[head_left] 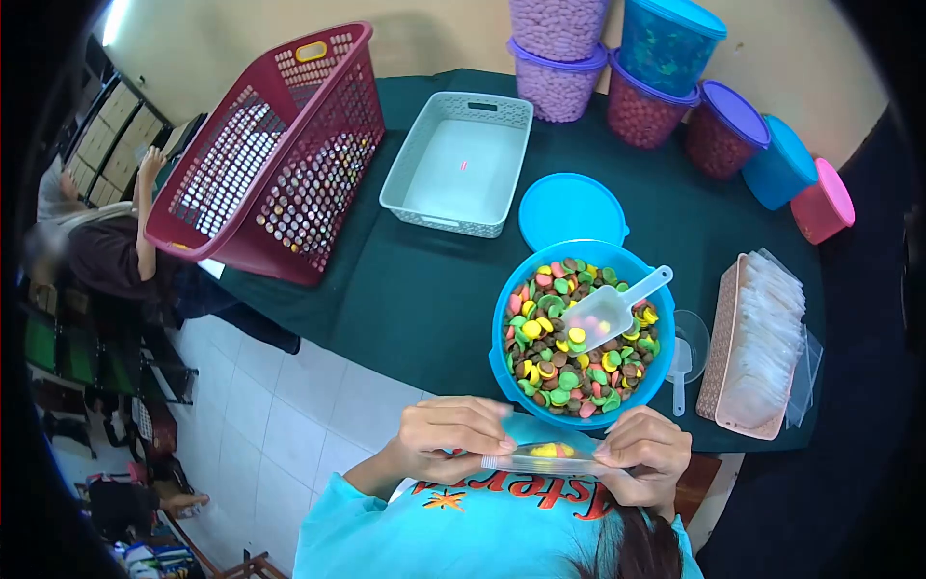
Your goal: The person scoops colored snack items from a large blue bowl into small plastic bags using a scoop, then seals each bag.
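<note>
Close to my chest, a small clear plastic zip bag [542, 457] with a few yellow and pink pieces inside is stretched between my hands. My left hand [451, 437] pinches one end between thumb and fingers. At the other end, my right hand [646, 454] grips the bag the same way. Just beyond them stands a blue tub [497, 362] full of green, brown, yellow and pink candy-like discs [559, 378]. A white scoop [617, 311] rests on the discs, its handle pointing to the upper right.
Right of the tub are a small scoop [681, 372] by a clear round dish and a pink basket [725, 347] of clear bags. Beyond lie a blue lid [573, 212], a grey tray [458, 164], a maroon basket [280, 159] and several lidded tubs. Another person [111, 246] is at left.
</note>
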The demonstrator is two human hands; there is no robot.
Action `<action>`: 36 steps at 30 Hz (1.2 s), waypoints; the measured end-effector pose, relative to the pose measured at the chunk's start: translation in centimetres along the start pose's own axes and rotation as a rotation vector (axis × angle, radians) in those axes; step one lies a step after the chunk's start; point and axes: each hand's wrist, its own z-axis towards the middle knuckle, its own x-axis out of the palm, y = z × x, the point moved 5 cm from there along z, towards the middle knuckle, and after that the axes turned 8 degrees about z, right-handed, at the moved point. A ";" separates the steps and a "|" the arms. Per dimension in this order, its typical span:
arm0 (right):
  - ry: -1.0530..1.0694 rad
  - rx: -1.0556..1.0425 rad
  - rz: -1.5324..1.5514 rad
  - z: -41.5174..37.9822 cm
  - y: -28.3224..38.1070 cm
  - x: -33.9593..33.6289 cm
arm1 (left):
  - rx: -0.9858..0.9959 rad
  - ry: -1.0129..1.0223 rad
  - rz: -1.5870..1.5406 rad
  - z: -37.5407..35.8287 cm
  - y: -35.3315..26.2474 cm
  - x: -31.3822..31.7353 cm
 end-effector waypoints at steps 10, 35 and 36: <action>-0.011 0.050 -0.001 2.9 0.5 2.7 | 0.157 -0.829 0.313 -4.9 -2.3 -11.5; 0.037 0.301 -0.272 2.9 -4.3 0.2 | 0.271 -1.553 0.552 -2.3 3.8 -26.1; 0.044 0.314 -0.263 2.9 -4.3 0.3 | 0.267 -1.548 0.555 -2.6 3.9 -26.2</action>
